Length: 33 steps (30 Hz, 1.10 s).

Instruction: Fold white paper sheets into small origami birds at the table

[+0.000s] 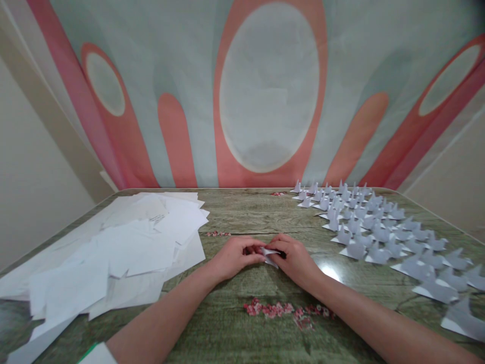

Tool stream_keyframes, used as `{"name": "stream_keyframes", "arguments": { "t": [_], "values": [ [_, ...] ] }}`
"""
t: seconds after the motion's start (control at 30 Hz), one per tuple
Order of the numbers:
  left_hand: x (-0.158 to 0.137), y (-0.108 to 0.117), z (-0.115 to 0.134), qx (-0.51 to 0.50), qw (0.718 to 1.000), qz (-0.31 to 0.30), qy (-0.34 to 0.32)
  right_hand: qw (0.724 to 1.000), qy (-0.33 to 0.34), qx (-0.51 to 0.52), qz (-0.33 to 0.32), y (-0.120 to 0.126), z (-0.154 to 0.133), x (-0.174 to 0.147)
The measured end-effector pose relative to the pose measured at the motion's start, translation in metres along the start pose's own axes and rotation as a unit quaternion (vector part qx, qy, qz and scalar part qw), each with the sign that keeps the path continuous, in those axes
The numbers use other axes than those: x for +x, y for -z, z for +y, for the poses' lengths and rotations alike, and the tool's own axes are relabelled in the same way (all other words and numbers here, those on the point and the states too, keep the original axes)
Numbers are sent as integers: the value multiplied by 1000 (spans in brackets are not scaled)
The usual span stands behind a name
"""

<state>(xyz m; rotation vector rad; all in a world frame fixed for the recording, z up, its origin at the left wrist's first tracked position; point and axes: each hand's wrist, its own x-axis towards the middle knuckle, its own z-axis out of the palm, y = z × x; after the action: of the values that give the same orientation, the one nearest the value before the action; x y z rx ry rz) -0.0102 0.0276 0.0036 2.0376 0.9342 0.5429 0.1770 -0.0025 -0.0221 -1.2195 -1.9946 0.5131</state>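
Between my two hands, at the middle of the table, is a small piece of folded white paper (270, 257). My left hand (240, 255) pinches it from the left, thumb and fingers closed at its edge. From the other side my right hand (293, 257) grips it with bent fingers. Fingers cover much of the paper, so its exact folded shape cannot be made out. Many folded white paper birds (354, 250) stand in rows to the right of my right hand.
Loose white paper sheets (136, 247) lie in an overlapping heap on the left of the wood-patterned table (242, 212). Pink flower prints (271, 308) mark its surface. A patterned backdrop (269, 91) rises behind the far edge. A white item with a green edge (97, 355) shows at bottom left.
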Motion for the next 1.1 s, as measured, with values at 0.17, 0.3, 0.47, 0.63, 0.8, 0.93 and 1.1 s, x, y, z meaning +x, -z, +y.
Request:
{"name": "stream_keyframes", "arguments": {
  "t": [0.17, 0.3, 0.47, 0.63, 0.8, 0.93, 1.1],
  "values": [
    [4, -5, -5, 6, 1000, 29, -4, 1000, -6, 4, -1, 0, -1, 0],
    [6, -8, -4, 31, 998, 47, 3, 1000, -7, 4, 5, 0, -1, 0],
    [6, -10, -1, 81, 994, 66, 15, 1000, -9, 7, -2, 5, -2, 0],
    [4, -11, 0, 119, 989, 87, 9, 1000, -6, 12, -24, 10, -2, -2],
    [3, -13, 4, 149, 984, 94, 10, 999, 2, 29, -36, 10, -1, -3],
    [2, -15, 6, 160, 982, 103, 12, 998, 1, 38, -40, 10, -2, -3],
    [2, -17, 5, 171, 979, 107, 8, 999, 6, 32, -32, 12, -2, -3]
  ]
}}
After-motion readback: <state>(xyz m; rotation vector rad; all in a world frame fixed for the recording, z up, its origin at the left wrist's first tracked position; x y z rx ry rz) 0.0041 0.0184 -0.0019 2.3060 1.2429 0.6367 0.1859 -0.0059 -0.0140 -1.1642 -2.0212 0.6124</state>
